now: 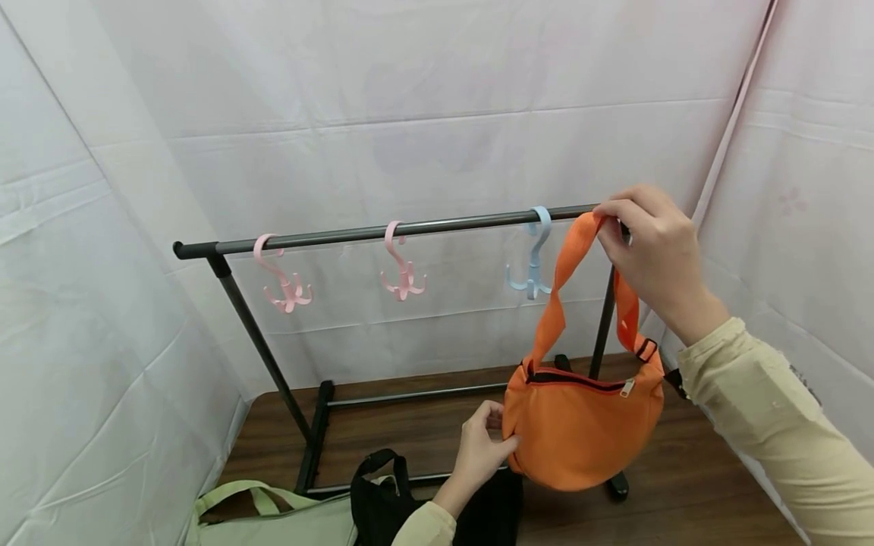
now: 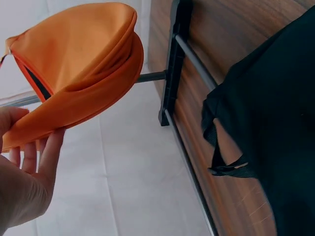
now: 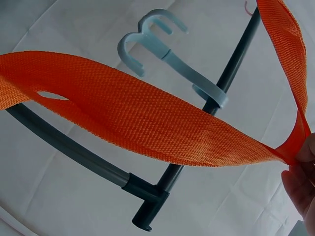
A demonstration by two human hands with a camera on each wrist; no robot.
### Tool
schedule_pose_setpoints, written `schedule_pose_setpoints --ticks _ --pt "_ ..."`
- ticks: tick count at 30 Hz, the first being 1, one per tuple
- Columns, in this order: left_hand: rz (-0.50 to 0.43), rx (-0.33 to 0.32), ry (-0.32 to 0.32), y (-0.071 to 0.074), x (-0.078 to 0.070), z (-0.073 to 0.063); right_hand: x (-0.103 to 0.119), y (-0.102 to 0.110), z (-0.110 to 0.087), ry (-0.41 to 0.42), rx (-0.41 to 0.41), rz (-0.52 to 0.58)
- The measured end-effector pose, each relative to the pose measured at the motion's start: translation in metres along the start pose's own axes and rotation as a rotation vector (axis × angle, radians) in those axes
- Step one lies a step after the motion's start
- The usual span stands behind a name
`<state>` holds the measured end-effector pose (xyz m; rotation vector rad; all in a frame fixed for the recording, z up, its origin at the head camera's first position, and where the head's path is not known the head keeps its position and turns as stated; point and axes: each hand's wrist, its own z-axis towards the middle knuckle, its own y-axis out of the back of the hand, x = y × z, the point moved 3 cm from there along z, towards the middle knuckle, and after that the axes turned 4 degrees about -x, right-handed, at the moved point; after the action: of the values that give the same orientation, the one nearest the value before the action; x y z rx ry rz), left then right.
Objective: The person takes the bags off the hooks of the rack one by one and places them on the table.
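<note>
An orange shoulder bag [image 1: 583, 432] hangs in the air in front of the rack's right end, its zipper partly open. My right hand [image 1: 658, 254] pinches the top of its orange strap [image 3: 147, 118], level with the rail. With thumb and fingers, my left hand [image 1: 481, 447] holds the bag's left edge; in the left wrist view the orange fabric [image 2: 83, 69] folds above those fingers. Just left of the strap, a light blue hook [image 1: 535, 258] hangs on the rail [image 1: 464, 223], with several upturned prongs at its bottom.
Two pink hooks, a left one [image 1: 283, 277] and a middle one [image 1: 403, 265], hang farther along the rail. Below, a black bag [image 1: 382, 500] and a pale green bag [image 1: 273, 523] lie at the front of the wooden floor [image 1: 410, 432]. White curtains [image 1: 444, 152] surround the rack.
</note>
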<state>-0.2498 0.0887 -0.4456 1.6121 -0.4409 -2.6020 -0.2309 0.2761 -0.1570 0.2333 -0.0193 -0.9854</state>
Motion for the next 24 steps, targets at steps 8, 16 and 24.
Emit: schedule_pose_setpoints --ticks 8,16,24 --pt "-0.164 -0.018 0.047 0.010 -0.024 -0.009 -0.011 -0.001 -0.013 -0.025 0.088 -0.026" --pt "-0.249 -0.023 0.068 0.017 -0.023 -0.013 -0.024 -0.003 -0.028 -0.073 0.182 -0.045" --pt "-0.272 -0.012 0.102 0.021 -0.024 -0.019 -0.034 -0.012 -0.045 -0.100 0.269 -0.048"
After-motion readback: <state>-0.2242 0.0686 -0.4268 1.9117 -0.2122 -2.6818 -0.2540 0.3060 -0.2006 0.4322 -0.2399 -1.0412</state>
